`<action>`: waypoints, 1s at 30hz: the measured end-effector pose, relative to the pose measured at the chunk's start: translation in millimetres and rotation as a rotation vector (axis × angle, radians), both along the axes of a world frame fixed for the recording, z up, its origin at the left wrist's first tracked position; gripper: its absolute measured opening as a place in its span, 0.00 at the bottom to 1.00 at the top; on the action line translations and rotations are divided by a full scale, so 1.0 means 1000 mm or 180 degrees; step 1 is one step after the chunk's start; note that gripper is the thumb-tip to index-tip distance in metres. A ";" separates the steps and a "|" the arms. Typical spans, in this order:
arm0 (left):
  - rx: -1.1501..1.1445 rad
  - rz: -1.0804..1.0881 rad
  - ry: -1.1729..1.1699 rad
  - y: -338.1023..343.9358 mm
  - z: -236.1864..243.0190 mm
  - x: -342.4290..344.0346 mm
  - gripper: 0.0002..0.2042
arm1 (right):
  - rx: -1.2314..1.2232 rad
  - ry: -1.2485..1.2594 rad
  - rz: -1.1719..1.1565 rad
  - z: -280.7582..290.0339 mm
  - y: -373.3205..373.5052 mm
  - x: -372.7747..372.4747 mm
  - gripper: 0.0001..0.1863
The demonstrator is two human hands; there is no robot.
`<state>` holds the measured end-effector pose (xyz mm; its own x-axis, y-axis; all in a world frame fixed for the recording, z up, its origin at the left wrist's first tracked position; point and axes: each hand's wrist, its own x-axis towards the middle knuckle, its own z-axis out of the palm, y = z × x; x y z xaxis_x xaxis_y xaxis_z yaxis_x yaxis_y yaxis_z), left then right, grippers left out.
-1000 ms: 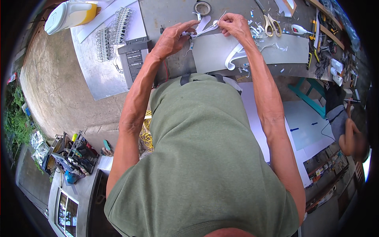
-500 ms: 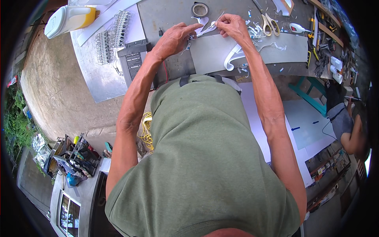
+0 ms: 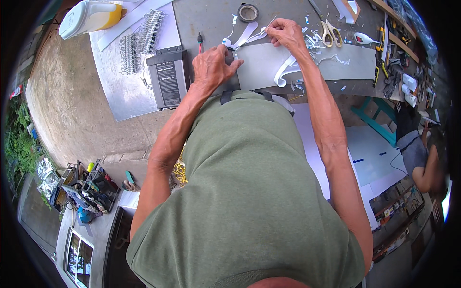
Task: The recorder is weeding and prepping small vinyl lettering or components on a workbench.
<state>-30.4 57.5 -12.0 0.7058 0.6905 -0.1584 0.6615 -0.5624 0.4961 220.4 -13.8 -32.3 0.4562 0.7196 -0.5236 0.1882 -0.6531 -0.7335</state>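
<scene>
My right hand [image 3: 286, 37] is closed in a pinch on the right end of a narrow, curved white strip [image 3: 251, 38], above the table's far middle. A thin white wire sticks up beside those fingertips. To the left, my left hand [image 3: 213, 67] has its thumb spread away from the fingers and nothing visible between them. Its index fingertip is close to a small light module on white wire [image 3: 231, 28], but whether it touches is unclear. A black battery [image 3: 166, 79] stands left of this hand, with a red and black lead [image 3: 200, 41] near it.
A tape roll [image 3: 248, 13] lies beyond the strip. Scissors [image 3: 331, 33], a glue bottle [image 3: 365, 38] and wire scraps are to the right. A grey sheet [image 3: 345, 65] covers the near edge. Wire spirals [image 3: 152, 29] and a jug [image 3: 91, 19] are left. Another person [image 3: 418, 153] is at far right.
My left hand has drawn back toward me, away from the strip, and its thumb has spread. The right hand keeps its pinch, nearly in place. The view has shifted slightly.
</scene>
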 end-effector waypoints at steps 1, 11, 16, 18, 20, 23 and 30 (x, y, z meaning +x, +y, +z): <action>-0.0029 -0.0059 0.0056 -0.002 -0.002 0.001 0.22 | -0.0024 0.0000 0.0004 0.001 0.000 0.000 0.09; 0.0042 -0.0330 -0.1085 0.003 -0.009 0.038 0.12 | -0.0014 0.0032 -0.0030 0.000 -0.003 0.001 0.09; 0.0326 -0.0385 -0.0674 0.003 -0.025 0.078 0.12 | 0.0060 0.0078 -0.0085 -0.004 -0.002 0.000 0.09; 0.0391 -0.0422 -0.0506 0.003 -0.031 0.084 0.11 | 0.0063 0.0066 -0.0084 -0.005 -0.001 0.001 0.09; 0.0356 -0.0361 -0.0281 0.003 -0.033 0.088 0.09 | 0.0062 0.0061 -0.0100 -0.005 -0.002 0.001 0.09; 0.0306 -0.0299 -0.0571 0.002 -0.035 0.088 0.07 | 0.0060 0.0106 -0.0082 -0.003 -0.002 0.002 0.10; 0.0721 -0.0506 -0.0603 -0.001 -0.036 0.090 0.06 | 0.0035 0.0227 -0.0125 0.000 -0.003 0.002 0.11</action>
<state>59.2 56.0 -48.2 0.8096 0.5721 0.1309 0.4646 -0.7611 0.4527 221.9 -16.7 -32.1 0.4459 0.7077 -0.5480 0.1097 -0.6508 -0.7513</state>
